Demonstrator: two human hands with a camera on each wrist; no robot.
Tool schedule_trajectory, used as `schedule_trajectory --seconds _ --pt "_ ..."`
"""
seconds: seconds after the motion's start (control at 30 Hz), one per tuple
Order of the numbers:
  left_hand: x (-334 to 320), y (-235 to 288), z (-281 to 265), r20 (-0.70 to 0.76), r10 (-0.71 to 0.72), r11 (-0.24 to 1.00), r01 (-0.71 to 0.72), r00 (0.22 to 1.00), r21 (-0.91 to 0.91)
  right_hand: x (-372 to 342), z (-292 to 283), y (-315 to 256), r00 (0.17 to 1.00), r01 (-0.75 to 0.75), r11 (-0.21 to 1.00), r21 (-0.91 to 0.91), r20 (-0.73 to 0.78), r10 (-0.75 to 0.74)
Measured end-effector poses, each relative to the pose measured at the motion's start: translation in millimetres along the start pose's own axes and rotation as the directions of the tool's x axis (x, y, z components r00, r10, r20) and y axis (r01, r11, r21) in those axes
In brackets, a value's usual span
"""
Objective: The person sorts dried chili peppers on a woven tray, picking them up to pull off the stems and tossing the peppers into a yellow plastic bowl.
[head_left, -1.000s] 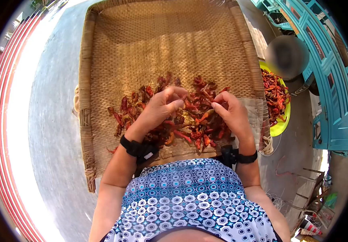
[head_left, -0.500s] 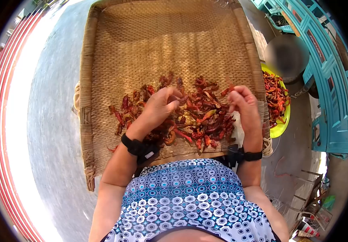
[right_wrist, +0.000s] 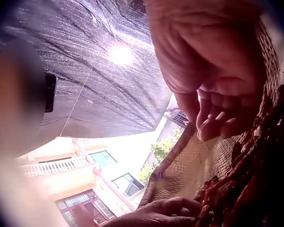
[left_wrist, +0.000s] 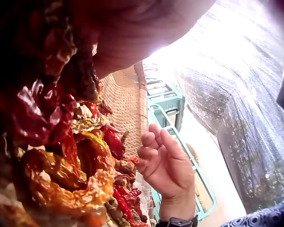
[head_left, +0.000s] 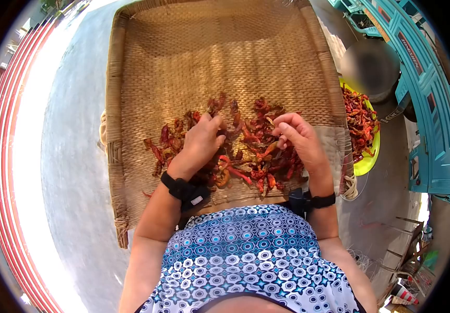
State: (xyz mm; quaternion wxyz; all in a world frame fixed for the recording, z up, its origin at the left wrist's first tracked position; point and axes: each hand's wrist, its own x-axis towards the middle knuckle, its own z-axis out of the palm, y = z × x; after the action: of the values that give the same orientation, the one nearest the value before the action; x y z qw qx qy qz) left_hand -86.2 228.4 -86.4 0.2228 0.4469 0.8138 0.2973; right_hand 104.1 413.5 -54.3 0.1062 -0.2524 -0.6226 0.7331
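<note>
Dried red and orange peppers lie loosely across the near part of a woven tray. Over their left side, the left hand bends its fingers down among them. Close up in the left wrist view, that hand is dark above wrinkled peppers, its fingertips hidden, so a grip cannot be told. The right hand hovers above the right side of the peppers, thumb near its loosely bent fingers. No pepper shows in the right hand in the left wrist view.
A yellow-green basin of red peppers stands right of the tray, near a blurred round shape. Teal metal framework is at the right. A metal rack and odds and ends lie at the lower right.
The right hand went out to the tray's right side with a reddish piece at its fingers, then came back left without it. The left hand has turned its fingers down into the peppers.
</note>
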Motion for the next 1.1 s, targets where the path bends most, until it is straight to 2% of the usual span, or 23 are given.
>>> schedule_trajectory --seconds 0.03,0.13,0.23,0.33,0.37,0.47,0.53,0.57,0.63,0.67,0.73,0.77,0.8,0.9,1.0,1.1 --pt "0.3 1.2 -0.9 0.008 -0.015 1.000 0.015 1.000 0.012 0.6 7.1 -0.6 1.000 0.019 0.999 -0.051 0.026 -0.017" --pt "-0.6 11.0 -5.7 -0.081 0.084 0.996 -0.086 0.993 -0.022 3.3 22.8 1.2 0.995 0.066 0.982 -0.176 0.091 -0.050" --pt "0.5 14.0 -6.6 -0.062 0.169 0.908 -0.180 0.984 -0.379 -1.7 42.4 -12.8 0.996 0.082 0.928 -0.362 0.000 -0.088" --pt "-2.5 22.7 -9.9 0.001 0.255 0.839 -0.221 0.967 -0.498 4.9 43.7 0.0 0.954 0.258 0.790 -0.556 0.019 -0.299" --pt "-2.8 25.0 -13.3 0.042 0.237 0.827 -0.179 0.971 -0.533 7.0 42.9 4.0 0.926 0.324 0.726 -0.607 0.046 -0.375" --pt "-4.3 27.1 -19.2 0.145 0.182 0.782 -0.054 0.973 -0.620 3.9 42.0 -3.0 0.951 0.300 0.751 -0.588 0.127 -0.280" --pt "-4.4 26.7 -19.8 0.187 0.142 0.746 0.019 0.972 -0.665 -0.1 42.1 -6.4 0.962 0.267 0.767 -0.584 0.110 -0.252" --pt "-2.6 23.9 -16.0 0.107 0.140 0.754 -0.036 0.984 -0.656 -1.7 41.6 -8.2 0.966 0.252 0.774 -0.582 0.101 -0.238" --pt "2.9 16.9 -5.2 -0.055 0.139 0.769 -0.143 0.989 -0.623 -2.8 31.8 -13.5 0.992 0.097 0.901 -0.422 -0.034 -0.123" --pt "3.3 11.7 -5.4 -0.066 0.098 0.794 -0.118 0.993 -0.596 -3.2 23.2 -15.6 0.994 0.020 0.944 -0.329 -0.092 -0.053" --pt "4.6 -6.2 -4.2 -0.147 0.041 0.939 -0.088 0.988 -0.333 0.5 -8.1 -8.0 0.960 0.132 0.974 -0.183 -0.222 -0.172" --pt "5.3 -12.9 -2.4 -0.192 0.021 0.980 -0.058 0.981 -0.191 0.7 -24.2 -6.4 0.914 0.244 0.970 0.019 -0.339 -0.223" --pt "3.5 -1.0 -13.0 -0.169 -0.078 0.995 0.066 0.983 -0.073 -0.6 -37.1 -7.2 0.854 0.366 0.908 0.205 -0.461 -0.240" --pt "4.7 -6.0 -8.3 -0.187 -0.121 0.990 0.132 0.975 0.048 -6.1 -62.5 -15.8 0.747 0.471 0.773 0.426 -0.659 -0.091" --pt "6.4 -4.2 -7.3 -0.184 -0.156 0.982 0.172 0.970 0.073 -10.7 -51.0 -10.8 0.812 0.385 0.859 0.338 -0.565 -0.142" --pt "8.6 -7.5 -3.6 -0.294 -0.169 0.982 0.186 0.941 0.029 -7.5 -27.9 -6.5 0.883 0.260 0.926 0.273 -0.455 -0.114"
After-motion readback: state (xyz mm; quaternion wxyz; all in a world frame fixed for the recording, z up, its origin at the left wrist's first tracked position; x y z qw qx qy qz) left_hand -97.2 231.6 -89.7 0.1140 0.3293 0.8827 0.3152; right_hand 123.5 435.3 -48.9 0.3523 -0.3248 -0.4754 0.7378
